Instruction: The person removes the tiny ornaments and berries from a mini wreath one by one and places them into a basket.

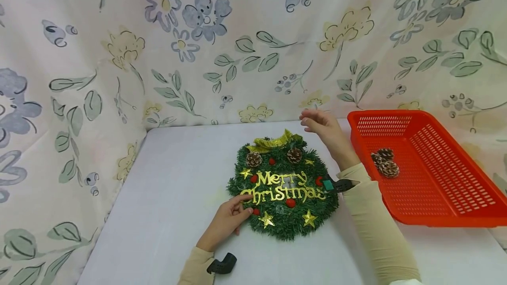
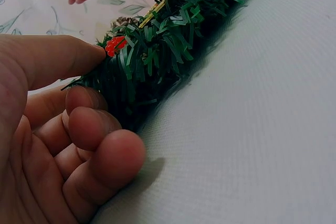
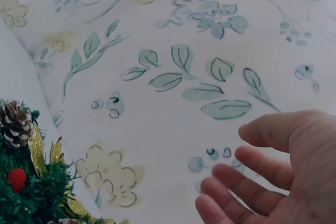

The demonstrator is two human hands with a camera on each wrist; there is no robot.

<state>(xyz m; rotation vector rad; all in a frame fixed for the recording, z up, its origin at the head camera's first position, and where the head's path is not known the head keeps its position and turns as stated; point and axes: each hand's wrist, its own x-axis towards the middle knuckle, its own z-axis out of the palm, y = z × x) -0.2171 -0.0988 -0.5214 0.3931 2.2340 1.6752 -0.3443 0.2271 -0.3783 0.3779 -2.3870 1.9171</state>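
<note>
A green Christmas wreath (image 1: 283, 228) lies flat, with gold "Merry Christmas" lettering (image 1: 260, 178), gold stars (image 1: 267, 219), red berries (image 1: 291, 203) and two pinecones (image 1: 294, 155). Gold ribbon (image 1: 269, 143) lies along its top. At the lower left edge, my left hand (image 1: 226, 220) holds the wreath's rim, its fingers curled; the left wrist view has the upper digit beside a red berry (image 2: 114, 45). My right hand (image 1: 322, 127) hovers past the wreath's upper right, fingers loosely bent. In the right wrist view, nothing sits within that hand (image 3: 268, 177).
A red plastic basket (image 1: 447, 221) stands right of the wreath, beside my right forearm, with several pinecones (image 1: 388, 169) inside. The white table (image 1: 170, 179) extends to the left. Flowered cloth (image 1: 237, 25) hangs behind it. Black straps with devices (image 1: 223, 264) sit on both wrists.
</note>
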